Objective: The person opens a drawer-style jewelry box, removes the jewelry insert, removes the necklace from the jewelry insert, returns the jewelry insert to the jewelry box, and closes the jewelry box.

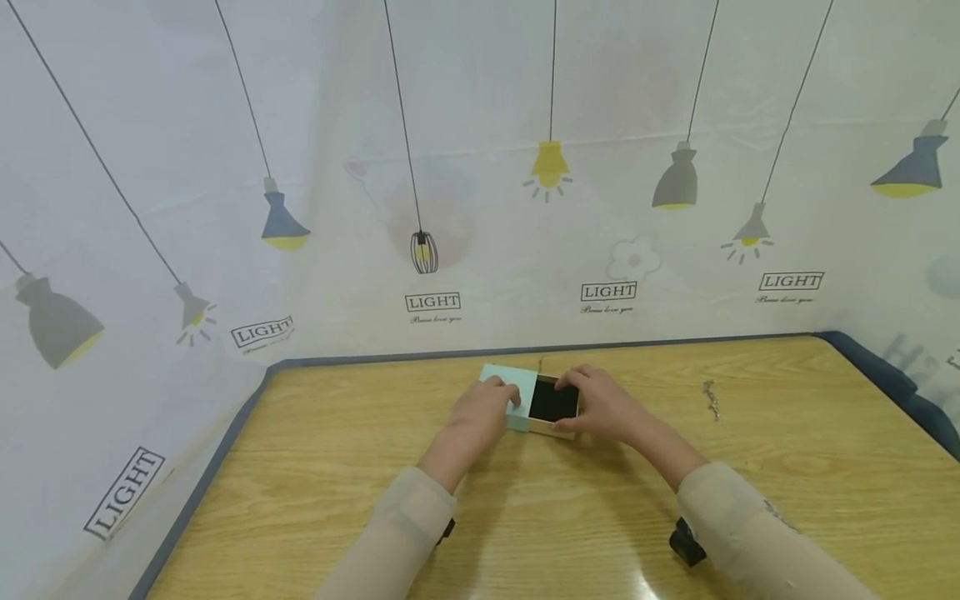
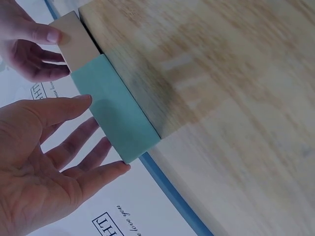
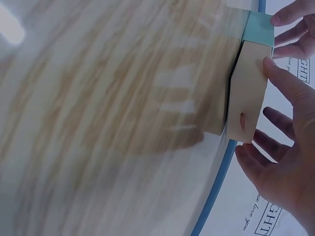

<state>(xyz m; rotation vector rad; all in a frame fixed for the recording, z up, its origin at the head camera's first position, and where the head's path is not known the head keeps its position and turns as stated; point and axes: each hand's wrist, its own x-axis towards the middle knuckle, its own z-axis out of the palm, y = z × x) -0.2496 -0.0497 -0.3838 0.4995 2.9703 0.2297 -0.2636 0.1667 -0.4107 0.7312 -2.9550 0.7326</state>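
A small drawer-style gift box lies near the far edge of the table, partly slid apart. Its mint-green sleeve (image 1: 517, 382) is on the left, and the beige drawer (image 3: 248, 83) with a black inside (image 1: 553, 402) sticks out to the right. My left hand (image 1: 482, 410) holds the sleeve, thumb on the near side and fingers over the top, as the left wrist view also shows. With thumb and fingers across the drawer's outer end, my right hand (image 1: 606, 406) grips it. The black inside shows nothing I can make out.
A thin silvery chain (image 1: 712, 400) lies on the wooden table (image 1: 337, 467) to the right of the box. Behind the table hangs a white cloth backdrop (image 1: 495, 250) printed with lamps. A dark blue edge (image 1: 412, 353) runs along the table's back.
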